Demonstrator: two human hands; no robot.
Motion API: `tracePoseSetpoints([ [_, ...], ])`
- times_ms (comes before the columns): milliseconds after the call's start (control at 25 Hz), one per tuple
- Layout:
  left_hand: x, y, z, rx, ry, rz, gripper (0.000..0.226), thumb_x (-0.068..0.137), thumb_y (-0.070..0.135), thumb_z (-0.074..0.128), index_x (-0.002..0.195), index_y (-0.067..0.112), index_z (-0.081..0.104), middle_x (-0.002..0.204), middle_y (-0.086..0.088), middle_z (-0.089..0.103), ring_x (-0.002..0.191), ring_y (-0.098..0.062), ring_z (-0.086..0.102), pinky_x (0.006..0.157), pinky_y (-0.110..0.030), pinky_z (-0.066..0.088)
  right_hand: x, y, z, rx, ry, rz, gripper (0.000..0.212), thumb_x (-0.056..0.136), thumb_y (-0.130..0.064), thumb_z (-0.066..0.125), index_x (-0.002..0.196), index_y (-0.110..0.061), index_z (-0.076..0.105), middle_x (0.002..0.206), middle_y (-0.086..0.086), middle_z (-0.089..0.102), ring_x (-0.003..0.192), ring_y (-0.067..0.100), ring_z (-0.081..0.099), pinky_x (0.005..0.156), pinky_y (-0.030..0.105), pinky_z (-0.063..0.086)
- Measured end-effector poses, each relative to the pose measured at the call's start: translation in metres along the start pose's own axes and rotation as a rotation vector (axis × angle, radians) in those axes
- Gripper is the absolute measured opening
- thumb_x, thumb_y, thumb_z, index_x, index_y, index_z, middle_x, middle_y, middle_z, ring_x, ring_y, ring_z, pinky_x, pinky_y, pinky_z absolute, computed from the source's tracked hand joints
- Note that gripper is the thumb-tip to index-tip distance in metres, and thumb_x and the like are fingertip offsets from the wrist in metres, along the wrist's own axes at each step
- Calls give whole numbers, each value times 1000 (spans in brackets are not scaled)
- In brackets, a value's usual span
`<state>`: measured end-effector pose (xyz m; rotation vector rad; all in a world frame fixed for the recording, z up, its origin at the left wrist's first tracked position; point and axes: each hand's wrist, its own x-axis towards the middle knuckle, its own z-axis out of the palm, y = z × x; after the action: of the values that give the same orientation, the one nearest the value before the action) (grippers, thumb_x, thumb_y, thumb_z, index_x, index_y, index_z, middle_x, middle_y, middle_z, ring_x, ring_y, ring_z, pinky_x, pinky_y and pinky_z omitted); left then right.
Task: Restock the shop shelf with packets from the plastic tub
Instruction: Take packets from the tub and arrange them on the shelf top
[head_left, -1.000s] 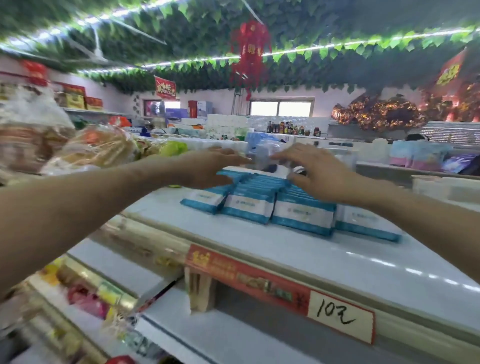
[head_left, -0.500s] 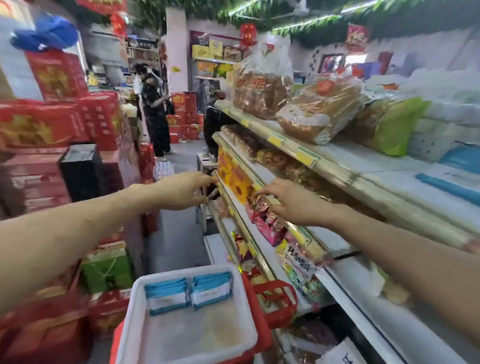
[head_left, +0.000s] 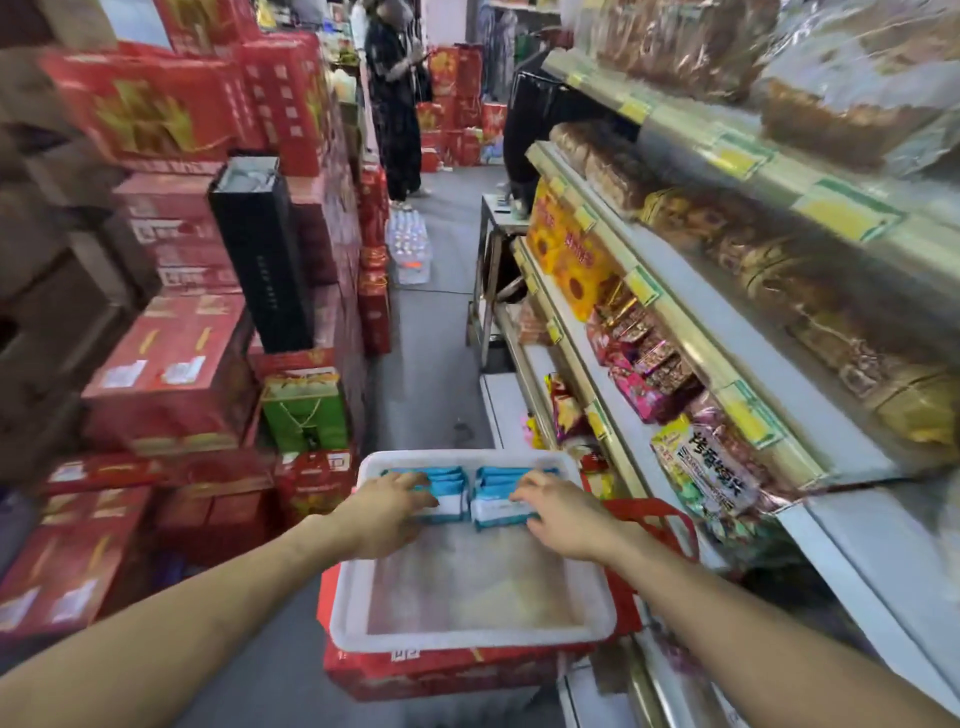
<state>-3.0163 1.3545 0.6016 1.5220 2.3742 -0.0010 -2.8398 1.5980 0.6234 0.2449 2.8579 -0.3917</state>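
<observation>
Down at the tub (head_left: 344, 613) they were, and this was the pick-up step: both hands inside it, reaching for stock. One tub, white plastic, sitting on a red box (head_left: 441, 670) in the aisle just beside the shelf (head_left: 691, 348). The packets, blue and white, stood in two stacks side by side against the tub's far edge, with the near half of its floor bare. The left hand (head_left: 384, 512) lay over the left stack (head_left: 448, 484), fingers bent across its top. The right hand (head_left: 561, 514) lay the same way on the right stack (head_left: 500, 480). Whether either thumb had closed underneath, I couldn't tell, so I wouldn't call it a firm hold. Each stack showed several blue edges, but they blurred together too much for a true count. By my reckoning, the next move called for pinching each stack tight enough that no packets fanned out, then lifting clear of the rim and swinging right and up to the shelf. One other person stood far down the aisle.
</observation>
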Motion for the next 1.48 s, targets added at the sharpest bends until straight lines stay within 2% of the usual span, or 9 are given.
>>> tracePoseSetpoints([
  [200,-1,1,20,87,72,-48,51,84,38,61,134,36,62,150,-3,45,133,-33,46,107,-48,43,5,-2,35,-87,160,5,36,83,-18,59,118,-19,66,137,4,48,122,29,53,104,41,44],
  [440,2,7,30,67,113,4,44,83,19,59,125,28,68,117,-7,52,98,-36,58,82,-43,49,9,-6,47,-140,226,-24,22,81,-15,62,100,-24,67,108,2,47,100,28,54,85,41,45],
  [520,7,9,29,76,76,2,38,92,20,56,128,27,64,123,-9,50,102,-38,60,82,-45,51,8,-4,48,-132,179,-74,18,84,-14,60,99,-25,64,112,2,46,98,27,55,80,39,45],
  [680,18,11,28,139,-44,56,33,103,31,52,135,25,58,142,-8,50,121,-38,58,94,-44,54,9,0,51,-234,93,-133,25,91,-10,57,109,-27,64,127,1,52,113,27,53,91,43,49],
  [840,17,5,16,107,-40,106,31,96,17,58,125,29,60,133,-4,54,111,-35,64,88,-46,57,9,-6,30,-171,92,-85,39,90,4,53,115,-25,61,122,-2,54,113,25,56,83,42,51],
  [1000,13,-10,-47,152,78,231,40,93,13,53,119,43,57,121,6,50,91,-27,66,70,-43,56,-2,-8,-30,-102,147,-86,47,87,8,53,115,-28,65,120,-5,58,115,20,54,81,34,44],
  [1200,23,-7,-171,92,227,403,35,97,17,56,118,44,65,120,14,55,102,-13,64,85,-37,56,-48,-12,-155,-109,213,-84,36,93,-18,62,123,-39,64,120,-13,58,112,12,56,90,42,53],
  [1320,36,27,-256,49,311,523,34,97,21,55,119,45,65,114,21,48,98,-4,59,88,-33,52,-104,-10,-241,-151,299,-26,47,87,-9,60,125,-37,66,125,-9,60,116,12,54,100,33,45],
  [1480,48,110,-354,-44,401,717,44,95,9,63,117,47,66,120,17,55,107,0,58,91,-31,49,-199,-9,-340,-153,431,95,61,78,5,56,122,-35,70,122,-11,63,114,11,57,103,37,44],
])
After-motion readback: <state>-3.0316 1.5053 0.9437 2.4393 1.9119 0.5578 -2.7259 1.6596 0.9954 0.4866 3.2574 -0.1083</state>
